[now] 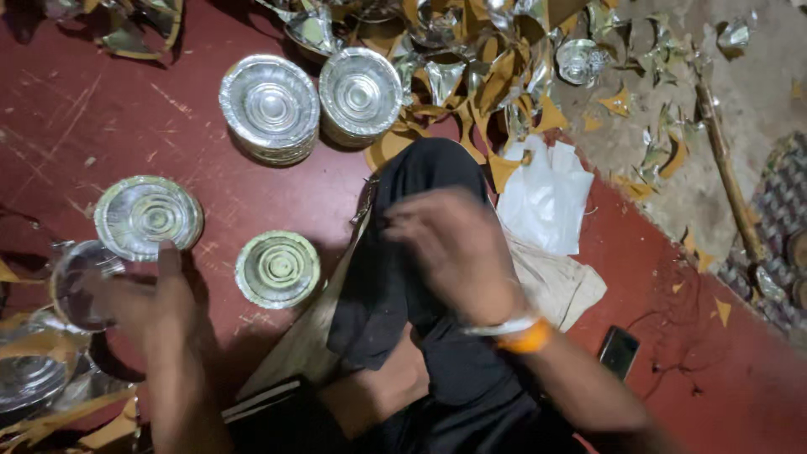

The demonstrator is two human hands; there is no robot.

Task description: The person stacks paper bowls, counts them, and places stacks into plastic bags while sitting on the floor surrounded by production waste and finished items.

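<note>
I sit on a dark red floor (pixel 126 126) with one knee in black trousers (pixel 420 176) raised. My left hand (pixel 155 298), blurred by motion, grips the edge of a silver foil bowl (pixel 77 284) at the left, which is blurred as well. Just above it a single silver bowl (pixel 147 216) lies flat on the floor. A small stack of greenish-rimmed bowls (pixel 277 269) sits between my hands. My right hand (pixel 445 248), also blurred, hovers over the knee with loosely spread fingers and nothing visible in it. An orange and a white band (pixel 521 334) circle that wrist.
Two taller stacks of silver bowls (pixel 269 105) (pixel 360 91) stand further away. Silver and tan offcuts (pixel 479 67) are heaped beyond them and at the lower left (pixel 34 387). A white plastic bag (pixel 546 197), a beige cloth (pixel 559 290), a phone (pixel 619 351) and a stick (pixel 723 160) lie to the right.
</note>
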